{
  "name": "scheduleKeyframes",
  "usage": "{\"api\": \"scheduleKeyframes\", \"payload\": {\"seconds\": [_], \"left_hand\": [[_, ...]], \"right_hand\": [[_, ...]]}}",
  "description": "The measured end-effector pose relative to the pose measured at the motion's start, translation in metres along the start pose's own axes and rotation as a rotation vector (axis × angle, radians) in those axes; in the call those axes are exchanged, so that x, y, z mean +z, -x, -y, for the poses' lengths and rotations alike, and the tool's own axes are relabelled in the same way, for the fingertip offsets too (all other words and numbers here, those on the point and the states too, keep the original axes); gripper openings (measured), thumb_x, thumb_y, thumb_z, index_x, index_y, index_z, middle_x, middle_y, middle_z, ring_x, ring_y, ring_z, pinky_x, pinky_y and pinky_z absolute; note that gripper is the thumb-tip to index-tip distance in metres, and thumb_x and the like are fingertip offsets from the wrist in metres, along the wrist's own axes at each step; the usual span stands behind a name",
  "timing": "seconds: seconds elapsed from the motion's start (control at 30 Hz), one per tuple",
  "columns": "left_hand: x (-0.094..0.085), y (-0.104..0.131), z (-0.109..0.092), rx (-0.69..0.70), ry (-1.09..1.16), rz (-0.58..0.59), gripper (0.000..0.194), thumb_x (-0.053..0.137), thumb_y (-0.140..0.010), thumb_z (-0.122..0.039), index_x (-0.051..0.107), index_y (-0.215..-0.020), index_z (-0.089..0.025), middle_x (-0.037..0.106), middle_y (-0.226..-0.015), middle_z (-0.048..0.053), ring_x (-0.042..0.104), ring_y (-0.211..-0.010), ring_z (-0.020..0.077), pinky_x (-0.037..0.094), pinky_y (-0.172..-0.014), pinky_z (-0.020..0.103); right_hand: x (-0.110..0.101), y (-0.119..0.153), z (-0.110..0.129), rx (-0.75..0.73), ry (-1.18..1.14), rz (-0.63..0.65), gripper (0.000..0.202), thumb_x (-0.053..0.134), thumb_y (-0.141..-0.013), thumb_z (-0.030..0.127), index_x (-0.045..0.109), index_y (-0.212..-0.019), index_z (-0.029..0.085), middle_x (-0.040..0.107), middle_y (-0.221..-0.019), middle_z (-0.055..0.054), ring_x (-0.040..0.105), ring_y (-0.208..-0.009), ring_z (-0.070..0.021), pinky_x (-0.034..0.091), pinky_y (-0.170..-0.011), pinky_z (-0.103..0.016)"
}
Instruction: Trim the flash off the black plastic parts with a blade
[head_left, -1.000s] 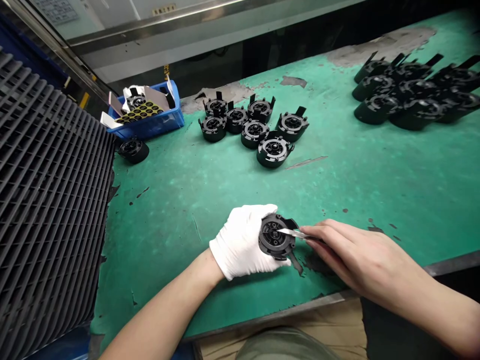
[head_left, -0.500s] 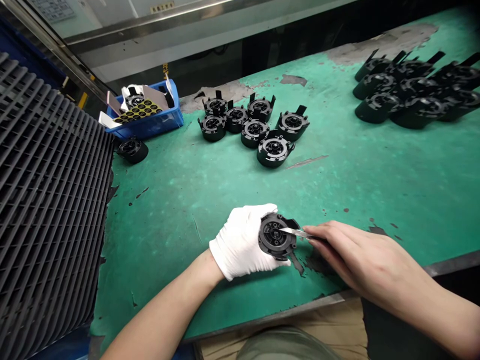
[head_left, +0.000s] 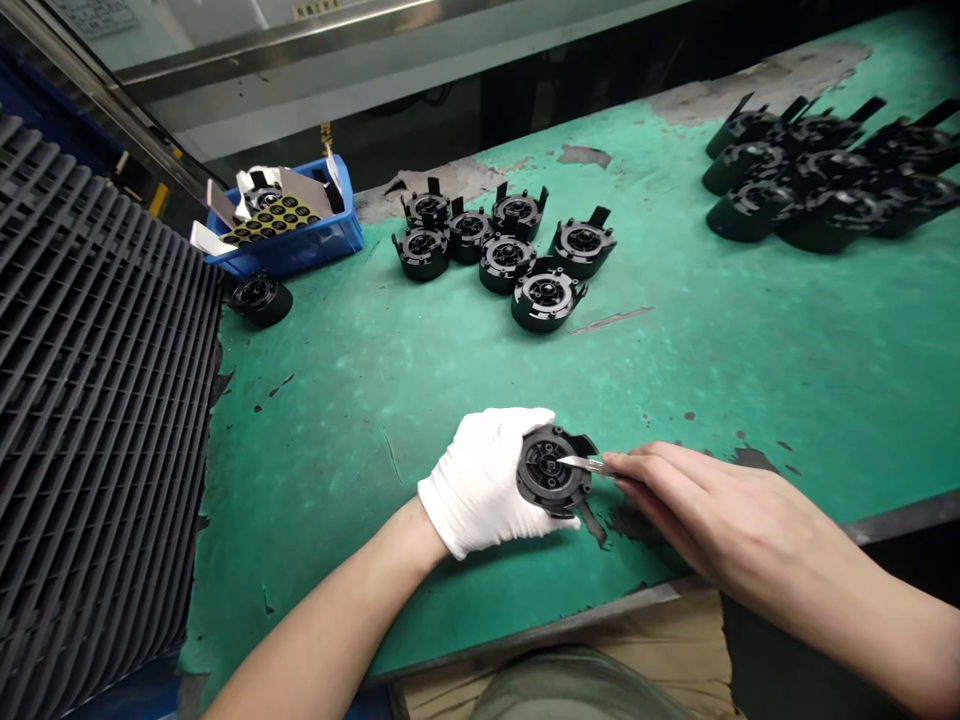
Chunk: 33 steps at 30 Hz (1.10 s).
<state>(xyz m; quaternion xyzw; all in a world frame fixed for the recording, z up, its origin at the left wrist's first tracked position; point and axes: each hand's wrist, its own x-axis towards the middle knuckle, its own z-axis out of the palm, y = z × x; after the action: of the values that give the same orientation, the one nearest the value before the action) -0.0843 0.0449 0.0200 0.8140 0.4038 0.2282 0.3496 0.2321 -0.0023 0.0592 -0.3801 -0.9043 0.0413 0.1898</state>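
Note:
My left hand [head_left: 487, 485], in a white glove, is wrapped round a black round plastic housing [head_left: 541, 478]. Its face with ribs and a hub is turned up toward me. Bare and closed, my right hand [head_left: 697, 500] pinches a thin knife with a pointed metal blade [head_left: 581, 463]. The blade's tip is over the hub in the middle of the housing; whether it touches cannot be made out. My right fingers hide most of the knife's handle.
Several similar black housings [head_left: 506, 260] stand mid-table, with another group [head_left: 832, 180] at the far right. A blue bin [head_left: 300, 245] holds stickers and parts; one housing [head_left: 261, 300] lies before it. Stacked grey grid trays [head_left: 97, 400] line the left. The green table top [head_left: 337, 400] is worn.
The view has shifted slightly. Both hands keep nearly the same place, and the blade's tip stays over the middle of the housing with barely any movement.

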Motion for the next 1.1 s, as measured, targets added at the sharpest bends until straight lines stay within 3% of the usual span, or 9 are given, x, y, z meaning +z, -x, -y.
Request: {"api": "scheduleKeyframes", "payload": {"seconds": [0.13,0.27,0.47,0.63,0.83,0.97,1.1], "left_hand": [[0.004,0.003,0.005,0.012,0.029,-0.031,0.101,0.119,-0.075,-0.077,0.084,-0.152,-0.023,0.096,-0.145,0.019,0.095,-0.137,0.0472,0.075,-0.131,0.065],[0.009,0.004,0.008,0.028,0.015,-0.060,0.109,0.125,-0.068,-0.078,0.086,-0.153,-0.023,0.095,-0.151,0.019,0.093,-0.144,0.0490,0.076,-0.133,0.065],[0.011,0.001,0.011,0.042,0.056,-0.045,0.113,0.130,-0.056,-0.082,0.091,-0.145,-0.027,0.094,-0.153,0.018,0.092,-0.145,0.0487,0.076,-0.133,0.064],[0.011,-0.001,0.012,0.006,0.091,-0.043,0.114,0.133,-0.052,-0.079,0.090,-0.145,-0.028,0.093,-0.157,0.018,0.090,-0.149,0.0496,0.074,-0.136,0.068],[0.009,-0.001,0.009,-0.016,0.134,-0.023,0.111,0.137,-0.051,-0.062,0.089,-0.144,-0.026,0.091,-0.161,0.020,0.088,-0.153,0.0520,0.072,-0.137,0.072],[0.009,-0.001,0.009,-0.018,0.153,-0.025,0.112,0.138,-0.051,-0.060,0.088,-0.144,-0.024,0.091,-0.160,0.020,0.088,-0.153,0.0514,0.073,-0.138,0.070],[0.010,0.002,0.011,0.003,0.148,-0.041,0.113,0.137,-0.052,-0.062,0.087,-0.146,-0.023,0.091,-0.161,0.021,0.089,-0.152,0.0511,0.074,-0.136,0.070]], "right_hand": [[-0.004,0.007,0.007,0.004,0.006,0.035,0.022,0.058,-0.132,0.027,0.079,-0.140,0.025,0.081,-0.102,-0.002,0.077,-0.075,-0.0194,0.052,-0.063,-0.034],[-0.009,0.010,0.016,0.020,0.021,0.049,0.032,0.050,-0.133,0.025,0.081,-0.141,0.024,0.083,-0.102,-0.005,0.078,-0.076,-0.0215,0.054,-0.063,-0.034],[-0.010,0.006,0.020,0.139,-0.065,-0.027,0.019,0.063,-0.131,0.027,0.078,-0.143,0.028,0.091,-0.115,-0.007,0.090,-0.089,-0.0268,0.068,-0.074,-0.039],[-0.003,0.000,0.022,0.091,-0.015,-0.013,0.017,0.059,-0.135,0.032,0.073,-0.139,0.024,0.086,-0.110,-0.005,0.087,-0.088,-0.0223,0.064,-0.074,-0.035],[-0.005,-0.002,0.040,0.115,0.103,-0.008,0.023,0.052,-0.137,0.032,0.069,-0.123,0.024,0.072,-0.095,0.000,0.072,-0.071,-0.0183,0.048,-0.062,-0.037],[-0.012,0.001,0.048,0.139,0.108,0.030,0.018,0.052,-0.133,0.026,0.069,-0.126,0.026,0.072,-0.095,-0.001,0.070,-0.072,-0.0208,0.049,-0.061,-0.037],[-0.018,0.004,0.050,0.137,0.140,0.092,0.025,0.044,-0.130,0.018,0.068,-0.127,0.026,0.072,-0.098,-0.003,0.073,-0.077,-0.0214,0.054,-0.065,-0.036]]}}
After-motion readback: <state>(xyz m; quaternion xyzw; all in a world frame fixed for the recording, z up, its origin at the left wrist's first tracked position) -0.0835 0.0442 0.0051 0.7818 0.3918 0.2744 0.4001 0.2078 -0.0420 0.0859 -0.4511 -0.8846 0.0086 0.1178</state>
